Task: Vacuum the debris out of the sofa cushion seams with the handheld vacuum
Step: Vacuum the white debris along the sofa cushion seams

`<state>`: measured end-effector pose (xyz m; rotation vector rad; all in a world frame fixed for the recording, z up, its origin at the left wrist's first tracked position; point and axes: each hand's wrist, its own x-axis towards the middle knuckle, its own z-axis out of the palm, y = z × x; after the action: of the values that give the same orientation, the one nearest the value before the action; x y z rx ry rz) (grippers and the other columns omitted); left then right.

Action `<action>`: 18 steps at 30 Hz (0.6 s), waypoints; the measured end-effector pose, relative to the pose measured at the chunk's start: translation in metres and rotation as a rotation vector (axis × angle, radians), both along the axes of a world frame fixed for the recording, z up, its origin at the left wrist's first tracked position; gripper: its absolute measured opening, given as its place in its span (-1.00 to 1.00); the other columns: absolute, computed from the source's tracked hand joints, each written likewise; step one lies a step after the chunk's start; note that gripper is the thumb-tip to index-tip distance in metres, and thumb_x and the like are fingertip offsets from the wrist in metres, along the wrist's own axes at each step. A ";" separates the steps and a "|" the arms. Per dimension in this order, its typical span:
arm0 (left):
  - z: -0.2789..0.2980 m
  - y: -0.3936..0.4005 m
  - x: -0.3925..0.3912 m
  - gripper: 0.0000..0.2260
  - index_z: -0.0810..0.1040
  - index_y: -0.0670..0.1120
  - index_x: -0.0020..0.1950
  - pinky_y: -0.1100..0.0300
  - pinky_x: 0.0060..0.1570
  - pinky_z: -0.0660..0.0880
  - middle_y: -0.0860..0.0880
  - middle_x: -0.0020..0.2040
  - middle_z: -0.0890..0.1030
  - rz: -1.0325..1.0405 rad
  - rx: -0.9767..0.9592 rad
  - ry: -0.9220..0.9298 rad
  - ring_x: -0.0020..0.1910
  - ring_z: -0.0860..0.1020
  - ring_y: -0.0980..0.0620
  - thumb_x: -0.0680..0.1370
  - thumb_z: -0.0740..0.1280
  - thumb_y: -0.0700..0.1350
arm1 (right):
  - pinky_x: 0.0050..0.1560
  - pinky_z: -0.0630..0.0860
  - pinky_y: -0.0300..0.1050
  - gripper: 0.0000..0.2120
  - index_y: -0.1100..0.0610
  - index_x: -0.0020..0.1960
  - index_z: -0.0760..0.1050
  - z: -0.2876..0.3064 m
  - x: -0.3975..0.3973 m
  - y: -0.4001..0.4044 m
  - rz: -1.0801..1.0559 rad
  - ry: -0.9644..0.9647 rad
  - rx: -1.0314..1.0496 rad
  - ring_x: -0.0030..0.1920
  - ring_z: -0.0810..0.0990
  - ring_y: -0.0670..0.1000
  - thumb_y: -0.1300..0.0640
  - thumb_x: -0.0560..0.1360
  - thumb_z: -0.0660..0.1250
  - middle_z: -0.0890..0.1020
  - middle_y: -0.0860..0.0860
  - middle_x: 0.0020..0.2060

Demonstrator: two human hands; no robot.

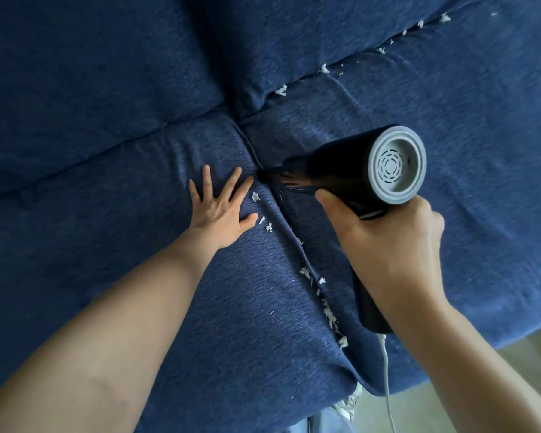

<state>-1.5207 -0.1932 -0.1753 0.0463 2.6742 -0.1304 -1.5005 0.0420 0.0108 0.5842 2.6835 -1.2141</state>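
Note:
My right hand [391,245] grips the handle of a black handheld vacuum [350,170] with a grey vented rear cap. Its brush nozzle [278,178] sits in the seam [286,220] between the two blue seat cushions, near where the seams cross. My left hand [221,204] presses flat, fingers spread, on the left seat cushion [138,245] just left of the nozzle. White shredded debris [325,307] lies along the seam toward me, and a few bits [263,214] lie by my left thumb. More white bits [324,68] dot the back seam at the upper right.
The right seat cushion [450,120] and the back cushions [107,57] fill the view. A white cord [386,370] hangs from the vacuum handle over the sofa's front edge. Pale floor [497,370] shows at the lower right, with a shoe [349,404] below the cushion edge.

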 end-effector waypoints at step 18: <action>-0.003 0.002 0.000 -0.28 -0.21 0.13 0.57 -0.41 0.38 -0.24 0.10 0.55 -0.35 0.044 -0.005 -0.080 0.45 -0.40 -0.34 0.52 -0.04 0.38 | -0.15 0.36 -0.17 -0.45 0.07 -0.17 0.59 0.002 0.004 0.013 0.031 -0.025 0.001 -0.18 0.38 -0.10 -0.42 0.22 0.32 0.62 -0.03 -0.34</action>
<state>-1.5209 -0.1908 -0.1788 -0.0085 2.5928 -0.1189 -1.4967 0.0552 0.0131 0.5517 2.6627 -1.1891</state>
